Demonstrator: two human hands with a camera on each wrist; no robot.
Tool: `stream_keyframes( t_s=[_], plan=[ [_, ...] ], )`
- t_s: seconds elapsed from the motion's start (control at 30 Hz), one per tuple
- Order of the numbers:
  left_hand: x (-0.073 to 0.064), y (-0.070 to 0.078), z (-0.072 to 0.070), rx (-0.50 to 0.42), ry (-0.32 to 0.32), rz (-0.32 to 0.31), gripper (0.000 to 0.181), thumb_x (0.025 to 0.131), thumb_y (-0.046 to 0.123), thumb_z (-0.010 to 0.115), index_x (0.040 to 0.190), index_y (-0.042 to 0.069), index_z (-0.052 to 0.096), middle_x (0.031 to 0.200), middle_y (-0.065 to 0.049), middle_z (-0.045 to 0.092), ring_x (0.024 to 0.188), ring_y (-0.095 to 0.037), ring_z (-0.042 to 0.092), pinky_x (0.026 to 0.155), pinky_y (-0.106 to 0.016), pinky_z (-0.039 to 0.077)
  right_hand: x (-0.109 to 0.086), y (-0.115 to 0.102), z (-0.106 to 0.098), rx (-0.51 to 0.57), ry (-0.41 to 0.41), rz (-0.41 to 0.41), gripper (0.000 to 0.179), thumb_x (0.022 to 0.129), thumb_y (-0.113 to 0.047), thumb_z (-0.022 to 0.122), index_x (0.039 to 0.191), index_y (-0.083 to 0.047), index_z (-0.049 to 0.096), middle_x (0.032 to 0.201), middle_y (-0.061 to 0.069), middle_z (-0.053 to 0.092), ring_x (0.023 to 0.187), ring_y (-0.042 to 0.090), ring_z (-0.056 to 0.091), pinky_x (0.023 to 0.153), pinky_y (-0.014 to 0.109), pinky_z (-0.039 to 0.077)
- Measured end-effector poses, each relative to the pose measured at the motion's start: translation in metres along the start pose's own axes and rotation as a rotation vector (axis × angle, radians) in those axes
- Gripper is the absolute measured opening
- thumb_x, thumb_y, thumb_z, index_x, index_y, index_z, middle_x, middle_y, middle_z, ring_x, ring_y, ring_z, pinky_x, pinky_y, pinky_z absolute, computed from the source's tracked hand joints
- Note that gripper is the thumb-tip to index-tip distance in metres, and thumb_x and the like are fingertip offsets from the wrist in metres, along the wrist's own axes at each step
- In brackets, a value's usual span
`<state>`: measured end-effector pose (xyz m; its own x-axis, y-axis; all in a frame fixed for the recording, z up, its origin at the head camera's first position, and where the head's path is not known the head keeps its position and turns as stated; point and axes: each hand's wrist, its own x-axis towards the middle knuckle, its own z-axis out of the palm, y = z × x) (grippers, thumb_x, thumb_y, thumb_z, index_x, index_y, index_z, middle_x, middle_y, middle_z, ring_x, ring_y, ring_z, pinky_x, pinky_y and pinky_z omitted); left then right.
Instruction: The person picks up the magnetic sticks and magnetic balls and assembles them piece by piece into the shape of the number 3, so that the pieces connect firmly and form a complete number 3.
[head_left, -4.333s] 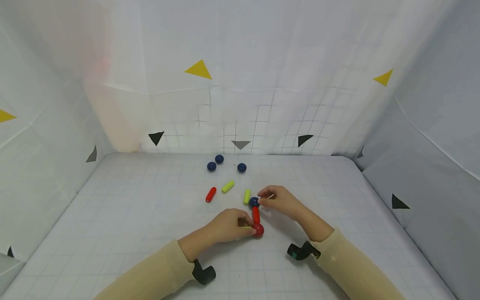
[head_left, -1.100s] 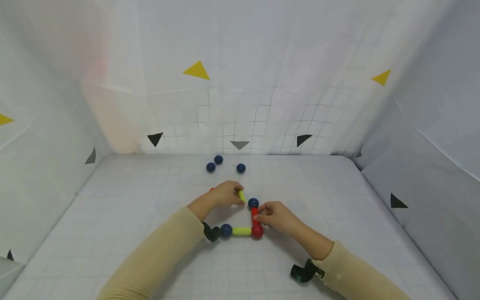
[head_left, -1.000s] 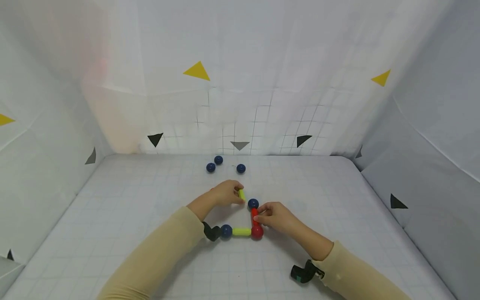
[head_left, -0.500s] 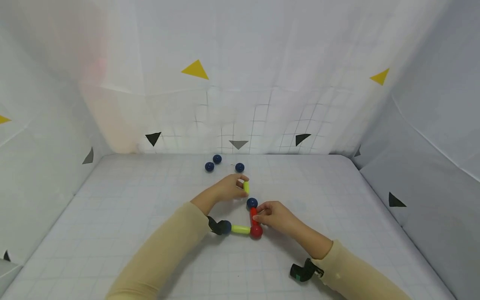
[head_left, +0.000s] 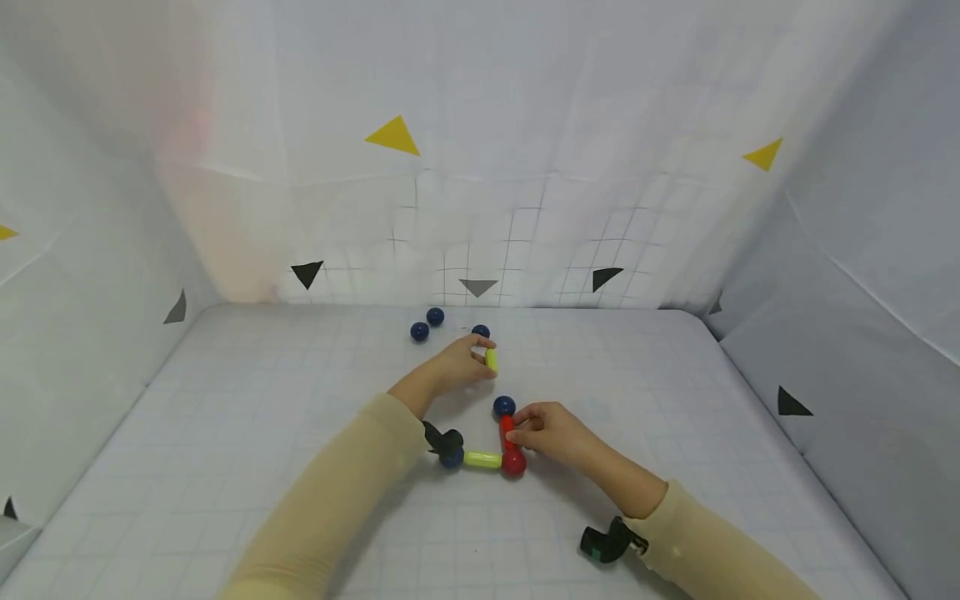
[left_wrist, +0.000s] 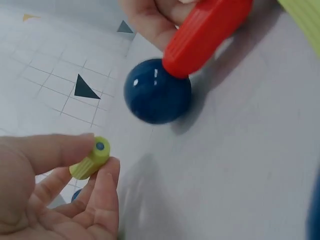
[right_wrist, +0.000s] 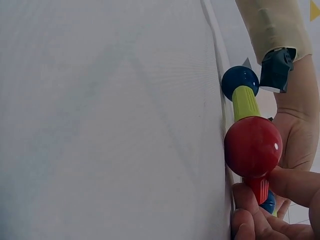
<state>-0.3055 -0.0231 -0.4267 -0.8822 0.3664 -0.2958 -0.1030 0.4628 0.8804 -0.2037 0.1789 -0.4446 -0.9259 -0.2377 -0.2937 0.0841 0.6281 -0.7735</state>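
My left hand pinches a yellow-green rod between thumb and fingertips, held up apart from the other pieces. A small dark disc shows in that rod's end in the left wrist view. My right hand pinches a red rod, which joins a blue ball at its far end to a red ball at its near end. From the red ball a second yellow-green rod runs left to another blue ball, which my left wrist camera partly covers in the head view.
Two loose blue balls lie near the back of the white table. Another blue ball sits just behind my left hand. White sheeting with coloured triangles rises at the back and sides.
A yellow-green rod and blue ball now show left of the red ball. My left hand has carried its rod farther back. My right hand has shifted from the blue ball to the red rod.
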Motion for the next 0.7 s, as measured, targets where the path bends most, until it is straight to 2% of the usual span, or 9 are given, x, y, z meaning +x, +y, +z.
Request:
stream_keyframes(
  t_s=[0.1, 0.33, 0.7],
  plan=[
    [0.002, -0.001, 0.004, -0.017, 0.005, -0.010, 0.057, 0.089, 0.011, 0.074, 0.142, 0.018, 0.051, 0.121, -0.009, 0.062, 0.095, -0.020, 0.064, 0.082, -0.033, 0.052, -0.001, -0.001, -0.001, 0.004, 0.001, 0.001, 0.030, 0.090, -0.022, 0.076, 0.112, -0.005, 0.069, 0.083, 0.001, 0.069, 0.075, 0.016, 0.060, 0.066, 0.029, 0.051],
    [0.005, -0.004, 0.007, 0.026, -0.012, -0.029, 0.054, 0.090, 0.018, 0.074, 0.140, 0.021, 0.052, 0.123, -0.006, 0.063, 0.101, -0.020, 0.062, 0.092, -0.039, 0.050, -0.001, 0.000, 0.001, -0.001, 0.009, 0.008, 0.028, 0.090, -0.022, 0.076, 0.111, -0.005, 0.069, 0.082, 0.001, 0.070, 0.075, 0.016, 0.061, 0.066, 0.029, 0.050],
    [0.003, -0.010, 0.009, 0.050, -0.041, 0.019, 0.055, 0.089, 0.016, 0.075, 0.140, 0.017, 0.052, 0.117, -0.007, 0.063, 0.097, -0.021, 0.063, 0.087, -0.036, 0.050, 0.000, 0.000, 0.003, -0.004, 0.026, 0.016, 0.028, 0.090, -0.023, 0.076, 0.111, -0.005, 0.069, 0.083, 0.000, 0.070, 0.076, 0.016, 0.061, 0.067, 0.029, 0.051]
  ],
)
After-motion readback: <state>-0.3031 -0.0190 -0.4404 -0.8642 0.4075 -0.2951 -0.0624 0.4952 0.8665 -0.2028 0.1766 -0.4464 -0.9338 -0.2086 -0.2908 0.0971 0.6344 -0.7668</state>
